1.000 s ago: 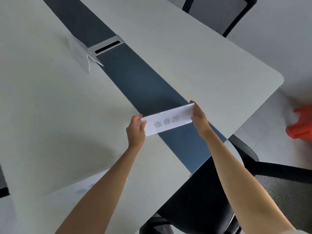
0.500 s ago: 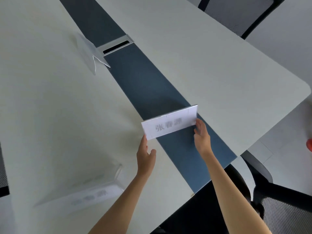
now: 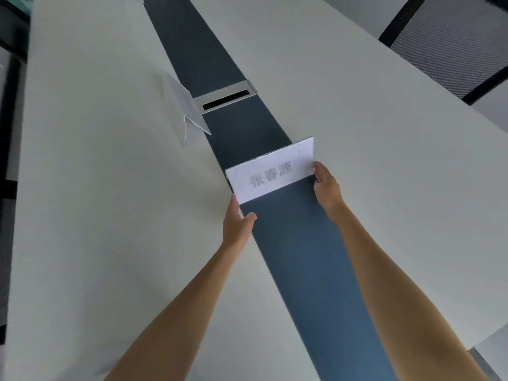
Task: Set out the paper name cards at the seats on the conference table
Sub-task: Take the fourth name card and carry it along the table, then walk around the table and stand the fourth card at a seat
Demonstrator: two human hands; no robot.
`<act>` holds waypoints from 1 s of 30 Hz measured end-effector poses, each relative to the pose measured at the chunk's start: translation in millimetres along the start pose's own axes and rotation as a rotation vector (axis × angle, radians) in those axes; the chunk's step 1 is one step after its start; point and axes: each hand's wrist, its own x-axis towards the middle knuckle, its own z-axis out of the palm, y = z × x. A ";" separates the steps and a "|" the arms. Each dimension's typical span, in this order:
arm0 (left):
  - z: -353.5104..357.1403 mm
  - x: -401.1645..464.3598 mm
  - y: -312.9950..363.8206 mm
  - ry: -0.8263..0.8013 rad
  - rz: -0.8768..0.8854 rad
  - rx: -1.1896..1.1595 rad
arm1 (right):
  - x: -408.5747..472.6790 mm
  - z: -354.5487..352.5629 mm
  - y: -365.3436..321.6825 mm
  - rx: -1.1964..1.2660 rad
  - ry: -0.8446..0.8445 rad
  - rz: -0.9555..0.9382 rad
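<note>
A white folded paper name card [image 3: 270, 171] with grey printed characters stands across the dark blue centre strip [image 3: 299, 257] of the white conference table [image 3: 384, 160]. My right hand [image 3: 325, 185] has its curled fingers on the card's right edge. My left hand [image 3: 237, 224] is just below the card's lower left corner, fingertips touching it and thumb spread apart. A second folded name card [image 3: 187, 111] stands farther off on the left half of the table, beside the strip.
A metal cable port [image 3: 228, 98] with a dark slot sits in the blue strip beyond the card. A black mesh office chair [image 3: 450, 45] stands at the table's far right side. The table's right corner edge [image 3: 492, 336] is near my right forearm.
The card stands farther along the blue strip from the table end. My left hand, apart from the card half a second ago, now touches its lower left corner. My right hand stays at the right edge.
</note>
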 end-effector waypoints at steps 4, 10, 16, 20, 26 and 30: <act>-1.5 18.4 3.6 0.010 0.030 -0.044 | 21.1 5.5 -9.4 0.004 -0.008 -0.016; -4.5 37.4 6.1 0.031 0.034 -0.046 | 32.4 9.0 -8.8 0.027 -0.017 -0.023; -7.0 38.6 10.1 0.037 0.033 -0.028 | 31.2 13.2 -4.4 -0.004 -0.034 -0.036; -11.7 40.2 10.2 0.016 0.024 0.007 | 33.7 13.1 -14.2 -0.095 -0.084 -0.045; -20.0 33.2 21.0 -0.036 -0.064 0.058 | 1.3 13.4 -29.4 -0.067 -0.047 0.022; -45.0 12.1 19.9 -0.046 -0.116 0.179 | -66.2 30.1 -29.2 0.042 -0.013 0.046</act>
